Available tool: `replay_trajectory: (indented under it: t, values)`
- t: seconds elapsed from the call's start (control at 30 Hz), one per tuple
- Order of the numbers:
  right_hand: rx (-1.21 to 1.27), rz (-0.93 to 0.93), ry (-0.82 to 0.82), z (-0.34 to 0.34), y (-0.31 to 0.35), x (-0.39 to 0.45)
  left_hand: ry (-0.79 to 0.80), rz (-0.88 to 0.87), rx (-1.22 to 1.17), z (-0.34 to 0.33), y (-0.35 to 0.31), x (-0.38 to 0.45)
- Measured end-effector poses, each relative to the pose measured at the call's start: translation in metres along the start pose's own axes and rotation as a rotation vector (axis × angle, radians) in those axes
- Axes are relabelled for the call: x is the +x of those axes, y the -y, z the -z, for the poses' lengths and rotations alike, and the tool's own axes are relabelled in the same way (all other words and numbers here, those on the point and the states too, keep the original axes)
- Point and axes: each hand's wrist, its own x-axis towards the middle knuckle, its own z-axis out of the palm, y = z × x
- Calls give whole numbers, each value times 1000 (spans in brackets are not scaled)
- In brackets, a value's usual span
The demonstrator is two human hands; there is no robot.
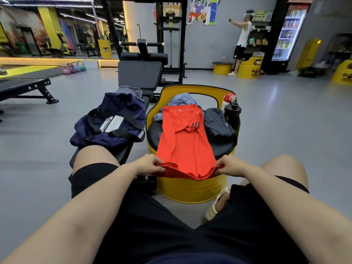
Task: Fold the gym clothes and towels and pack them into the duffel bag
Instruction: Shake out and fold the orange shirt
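A red sports shirt (182, 141) lies lengthwise on the black cushion of a yellow drum seat (192, 189), its sleeves folded in. My left hand (150, 164) pinches the hem's left corner and my right hand (231, 165) pinches the right corner, both at the seat's near edge. Behind the shirt lies a crumpled light blue garment (181, 99). A dark grey garment (217, 122) is bundled to its right. The navy duffel bag (110, 121) rests on a black bench to the left, with grey cloth (129, 90) at its far end.
Two bottles, one white with a red cap (227, 101) and one black (232, 113), stand at the seat's right rim. A weight bench (141, 73) stands behind. A person (241, 42) stands far right by shelves. My knees flank the seat.
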Motion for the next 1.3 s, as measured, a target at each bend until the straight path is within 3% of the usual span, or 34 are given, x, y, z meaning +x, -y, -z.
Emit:
replay_trajectory:
  t: [0.37, 0.87, 1.1, 1.3]
  values:
    - [65, -20, 38, 6, 10, -9, 176, 78, -76, 2, -6, -9]
    - [363, -71, -278, 50, -1, 57, -277, -12, -203, 55, -4, 57]
    - [421, -110, -299, 59, -20, 111, -273, 64, -489, 71, 3, 113]
    - [475, -154, -313, 65, -33, 156, -303, 84, -467, 77, 17, 167]
